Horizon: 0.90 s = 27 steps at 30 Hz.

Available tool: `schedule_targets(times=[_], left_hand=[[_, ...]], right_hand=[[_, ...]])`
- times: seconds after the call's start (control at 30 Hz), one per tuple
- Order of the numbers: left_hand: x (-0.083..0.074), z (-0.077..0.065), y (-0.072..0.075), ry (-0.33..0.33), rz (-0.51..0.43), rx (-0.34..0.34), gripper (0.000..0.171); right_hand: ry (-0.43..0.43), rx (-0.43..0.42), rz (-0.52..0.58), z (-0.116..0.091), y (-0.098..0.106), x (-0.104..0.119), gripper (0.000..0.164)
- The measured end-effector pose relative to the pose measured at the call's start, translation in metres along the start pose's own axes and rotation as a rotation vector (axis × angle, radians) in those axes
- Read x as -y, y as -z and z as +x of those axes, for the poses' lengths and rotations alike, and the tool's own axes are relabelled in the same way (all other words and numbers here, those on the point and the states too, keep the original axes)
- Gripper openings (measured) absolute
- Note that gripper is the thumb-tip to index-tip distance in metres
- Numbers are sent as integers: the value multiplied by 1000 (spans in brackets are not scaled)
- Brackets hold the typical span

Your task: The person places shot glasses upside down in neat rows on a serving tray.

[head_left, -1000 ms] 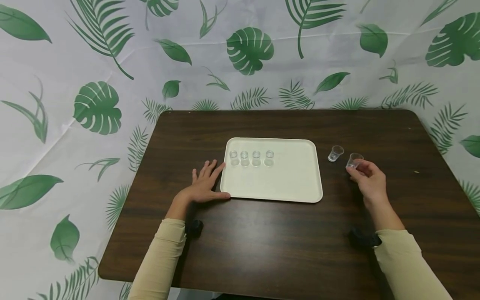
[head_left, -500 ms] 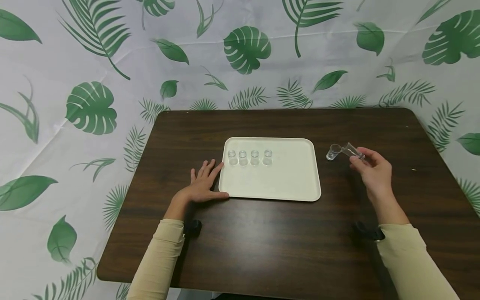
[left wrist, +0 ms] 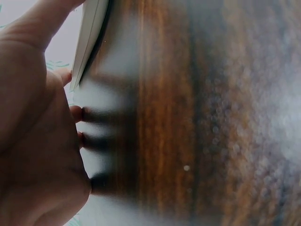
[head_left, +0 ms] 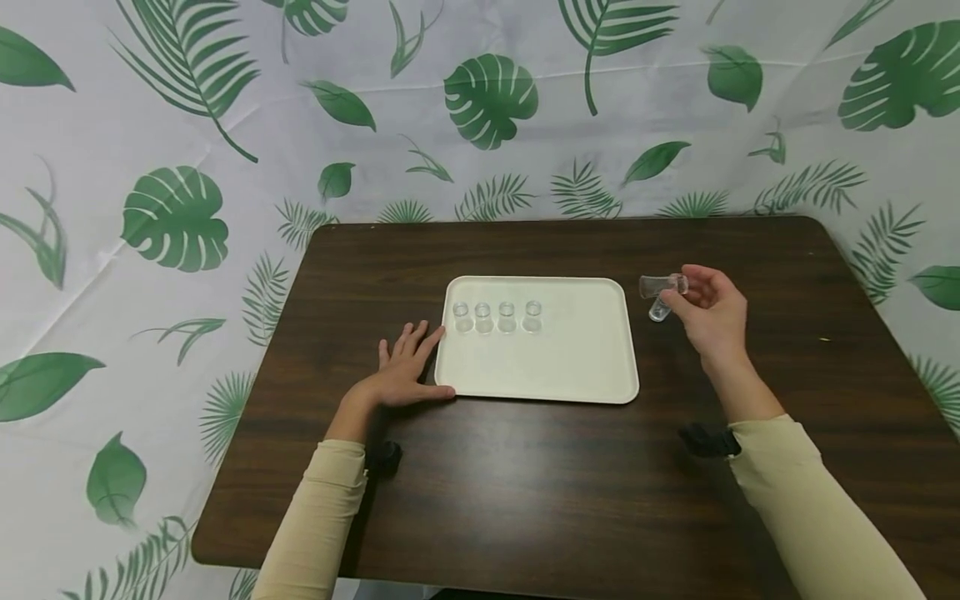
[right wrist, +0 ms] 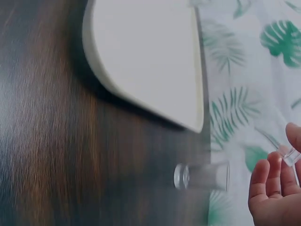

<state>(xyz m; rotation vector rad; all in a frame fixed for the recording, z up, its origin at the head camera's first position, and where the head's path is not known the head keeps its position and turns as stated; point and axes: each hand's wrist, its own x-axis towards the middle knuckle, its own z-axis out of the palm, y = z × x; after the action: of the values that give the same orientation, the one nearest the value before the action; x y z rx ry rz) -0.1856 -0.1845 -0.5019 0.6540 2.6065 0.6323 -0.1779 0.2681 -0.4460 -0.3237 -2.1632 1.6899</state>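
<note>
My right hand (head_left: 708, 312) pinches a clear shot glass (head_left: 654, 287) by its base, turned on its side with its mouth to the left. Below it on the table stands a second clear shot glass (head_left: 659, 312), upright and partly covered by the held one in the head view. The right wrist view shows that standing glass (right wrist: 204, 176) beside the tray corner. My left hand (head_left: 405, 375) lies with fingers spread at the left end of a cream tray (head_left: 585, 367), thumb along its near edge. Several small shot glasses (head_left: 507, 317) stand in a row on the tray, narrow ends up.
The dark wooden table (head_left: 525, 483) carries the tray near its middle. Behind it hangs a white cloth (head_left: 420, 108) printed with green leaves. A tiny pale speck (head_left: 824, 339) lies on the table at the right.
My right hand has tipped its shot glass from upright onto its side, then carried it left, over the standing one. The left hand stays at the tray.
</note>
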Motion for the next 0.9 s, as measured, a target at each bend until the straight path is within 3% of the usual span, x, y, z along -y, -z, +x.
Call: schedule_targets(times=[0.37, 0.67, 0.9], left_hand=[[1, 1, -1, 0, -2, 0, 106], [1, 2, -2, 0, 4, 9, 106], [2, 2, 0, 6, 4, 5, 107]], right_hand=[[165, 149, -183, -2, -46, -6, 37], [206, 249, -280, -9, -75, -17, 37], [262, 280, -369, -11, -97, -22, 35]])
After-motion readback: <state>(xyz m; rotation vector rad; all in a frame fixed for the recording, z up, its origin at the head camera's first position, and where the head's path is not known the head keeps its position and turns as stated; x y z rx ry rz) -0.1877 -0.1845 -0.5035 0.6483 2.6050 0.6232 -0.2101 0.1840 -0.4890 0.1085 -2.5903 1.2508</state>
